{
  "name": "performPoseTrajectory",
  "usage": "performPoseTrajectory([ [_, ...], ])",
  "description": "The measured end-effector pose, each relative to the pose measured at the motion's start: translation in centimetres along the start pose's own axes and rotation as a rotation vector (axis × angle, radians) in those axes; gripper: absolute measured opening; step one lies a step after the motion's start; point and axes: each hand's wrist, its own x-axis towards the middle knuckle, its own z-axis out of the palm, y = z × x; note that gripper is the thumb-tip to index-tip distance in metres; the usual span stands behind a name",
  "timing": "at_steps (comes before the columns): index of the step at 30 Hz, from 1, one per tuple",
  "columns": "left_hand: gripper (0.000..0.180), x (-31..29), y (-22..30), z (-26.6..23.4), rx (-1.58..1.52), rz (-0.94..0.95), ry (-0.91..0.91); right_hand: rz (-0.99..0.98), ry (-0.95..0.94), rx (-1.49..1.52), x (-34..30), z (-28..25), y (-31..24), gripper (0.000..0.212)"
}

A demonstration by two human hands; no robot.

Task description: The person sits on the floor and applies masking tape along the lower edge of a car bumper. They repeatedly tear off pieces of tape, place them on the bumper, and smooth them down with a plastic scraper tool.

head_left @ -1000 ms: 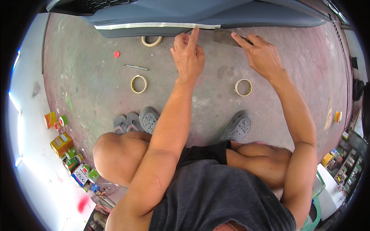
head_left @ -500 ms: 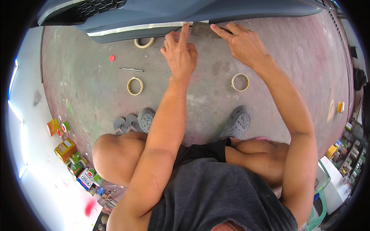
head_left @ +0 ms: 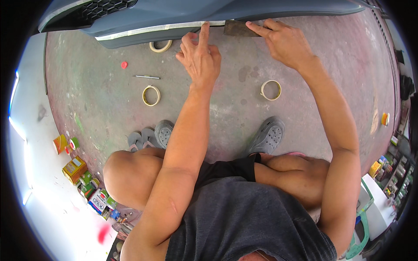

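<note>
A strip of pale masking tape (head_left: pixel 150 28) runs along the lower edge of a blue-grey car bumper (head_left: pixel 183 11). My left hand (head_left: pixel 201 61) reaches up to it with the index finger stretched out, its tip on the tape near the strip's right end. The other fingers of that hand are bent and hold nothing visible. In my right hand (head_left: pixel 285 45) is a flat, dark rectangular scraper (head_left: pixel 239 28), its index finger lying along the blade. The scraper sits against the bumper's lower edge at the tape's right end. The thumb's grip beneath it is hidden.
Rolls of masking tape lie on the floor: one (head_left: pixel 151 95) at left, one (head_left: pixel 271 90) at right, another (head_left: pixel 160 46) partly under the bumper. A slim metallic tool (head_left: pixel 147 77) and a red cap (head_left: pixel 124 65) lie nearby. Several cans (head_left: pixel 74 169) stand along the left wall.
My right hand and the scraper have shifted a little right, away from my left fingertip. My left index finger stays on the tape. The view has moved slightly.
</note>
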Motion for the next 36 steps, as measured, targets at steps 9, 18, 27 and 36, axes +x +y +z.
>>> performPoseTrajectory([
  [9, 0.077, 0.0, -0.1, 0.0, 0.029, 0.001, -0.026, -0.008, -0.068, 0.003, 0.0, -1.1, 2.2, 0.056],
  [18, 0.069, -0.6, 1.5, 0.8, 0.004, 0.135, -0.034, 0.101, -0.174, 0.11, -4.7, -2.1, 5.1, 0.06],
  [27, 0.08, -0.1, 2.9, 1.4, 0.046, 0.238, -0.05, 0.165, -0.18, 0.235, -10.8, 3.6, 10.7, 0.057],
  [36, 0.074, 1.4, 3.3, 0.6, 0.235, 0.36, -0.132, 0.199, -0.222, 0.239, -12.3, 6.0, 11.8, 0.061],
])
